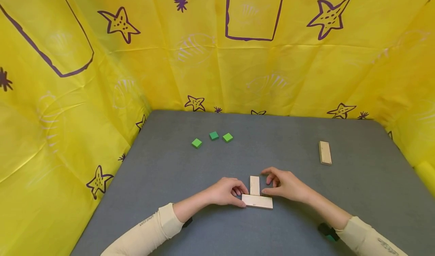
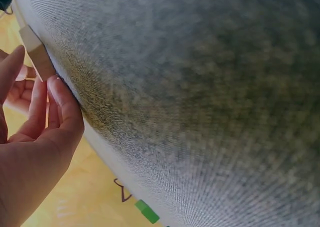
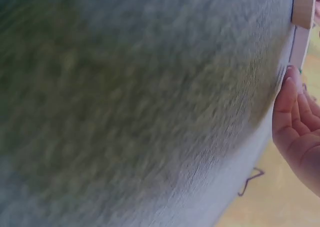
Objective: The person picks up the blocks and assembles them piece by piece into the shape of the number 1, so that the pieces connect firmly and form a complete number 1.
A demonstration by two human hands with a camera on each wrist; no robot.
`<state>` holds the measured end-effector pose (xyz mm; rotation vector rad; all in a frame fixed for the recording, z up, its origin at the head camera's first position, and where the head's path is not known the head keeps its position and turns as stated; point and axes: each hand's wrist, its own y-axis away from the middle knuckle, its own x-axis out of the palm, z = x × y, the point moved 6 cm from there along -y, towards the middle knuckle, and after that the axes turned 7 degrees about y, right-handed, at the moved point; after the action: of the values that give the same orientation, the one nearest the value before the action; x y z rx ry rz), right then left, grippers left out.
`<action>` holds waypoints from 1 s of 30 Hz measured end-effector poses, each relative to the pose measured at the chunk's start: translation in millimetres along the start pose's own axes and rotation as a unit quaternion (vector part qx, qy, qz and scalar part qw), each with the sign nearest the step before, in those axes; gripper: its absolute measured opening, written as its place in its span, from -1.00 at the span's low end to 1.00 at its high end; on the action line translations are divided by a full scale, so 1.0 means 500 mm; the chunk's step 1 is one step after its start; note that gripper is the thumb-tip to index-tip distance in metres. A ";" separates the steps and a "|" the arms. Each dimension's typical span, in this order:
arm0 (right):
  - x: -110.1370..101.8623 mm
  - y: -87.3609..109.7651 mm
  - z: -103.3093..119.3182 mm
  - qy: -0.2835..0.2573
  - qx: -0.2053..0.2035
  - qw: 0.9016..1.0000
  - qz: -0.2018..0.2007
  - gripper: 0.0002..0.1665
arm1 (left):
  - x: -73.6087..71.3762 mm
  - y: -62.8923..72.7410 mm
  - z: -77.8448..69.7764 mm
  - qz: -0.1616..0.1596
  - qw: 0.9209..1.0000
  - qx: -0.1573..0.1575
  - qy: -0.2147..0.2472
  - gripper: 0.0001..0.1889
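Two pale wooden blocks lie on the grey table in a T shape in the head view. The crosswise block (image 1: 257, 201) is nearer, and the lengthwise block (image 1: 255, 185) meets its far side. My left hand (image 1: 227, 191) pinches the crosswise block's left end between thumb and fingers. The left wrist view shows this hand (image 2: 47, 132) at the block (image 2: 37, 53). Just right of the lengthwise block is my right hand (image 1: 287, 184), fingers loosely bent, thumb beside the block's edge. In the right wrist view, that hand (image 3: 300, 124) holds nothing.
A third wooden block (image 1: 325, 153) lies apart at the right on the table (image 1: 170, 165). Three small green blocks, one of them darker (image 1: 213, 136), sit toward the back. Yellow patterned cloth (image 1: 217, 71) borders the table's back and sides.
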<state>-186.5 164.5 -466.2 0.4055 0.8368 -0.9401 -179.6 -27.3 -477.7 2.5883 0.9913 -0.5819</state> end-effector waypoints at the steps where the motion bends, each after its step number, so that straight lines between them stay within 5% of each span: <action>1: -0.004 0.002 -0.004 -0.001 0.001 1.000 -0.002 -0.38 | -0.001 -0.001 0.001 0.001 1.000 -0.003 0.006 -0.73; 11: -0.075 0.027 -0.060 0.031 -0.019 0.997 -0.071 -0.48 | -0.002 0.001 0.006 0.002 0.999 -0.020 0.028 -0.76; 30: -0.220 0.089 -0.216 0.075 0.125 0.976 -0.161 -0.40 | 0.000 0.004 0.000 0.000 1.000 -0.005 0.028 -0.76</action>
<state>-232.4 317.5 -450.0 0.5744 0.9428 -1.3369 -178.2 -28.7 -477.4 2.6084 1.0097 -0.5065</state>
